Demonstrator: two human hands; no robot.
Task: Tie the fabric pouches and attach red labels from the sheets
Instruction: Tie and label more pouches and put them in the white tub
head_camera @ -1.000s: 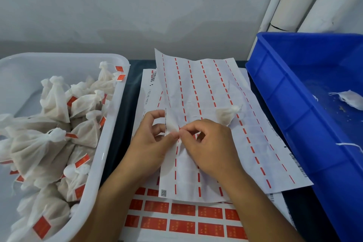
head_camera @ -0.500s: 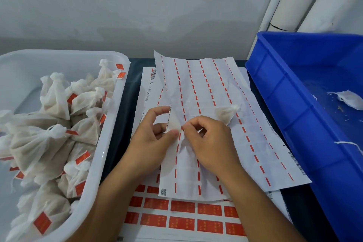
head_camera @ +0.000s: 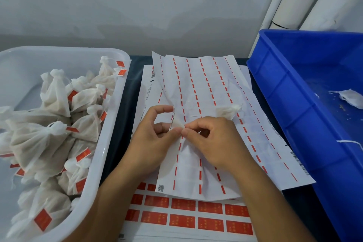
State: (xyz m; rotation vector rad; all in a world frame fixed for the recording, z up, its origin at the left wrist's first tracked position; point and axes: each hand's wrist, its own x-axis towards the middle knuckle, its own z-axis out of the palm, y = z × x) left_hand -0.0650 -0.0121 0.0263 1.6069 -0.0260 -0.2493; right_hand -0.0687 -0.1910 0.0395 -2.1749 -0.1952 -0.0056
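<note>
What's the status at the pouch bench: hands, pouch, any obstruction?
Left hand and right hand both pinching something small over the used sheet. Untagged pouch lies behind right hand. Nothing in the way.

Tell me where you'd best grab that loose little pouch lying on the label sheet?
Probably pinch the small pouch at its gathered neck, coming from the right: that bunched end points toward the blue crate and stands clear, while the right hand crowds its near side.

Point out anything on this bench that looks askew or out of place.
The used label sheet, stripped to red dashes, lies crooked and crumpled over the full sheets. One loose pouch sits on it, unlabelled as far as I can see. Crumbs dot the blue crate.
</note>
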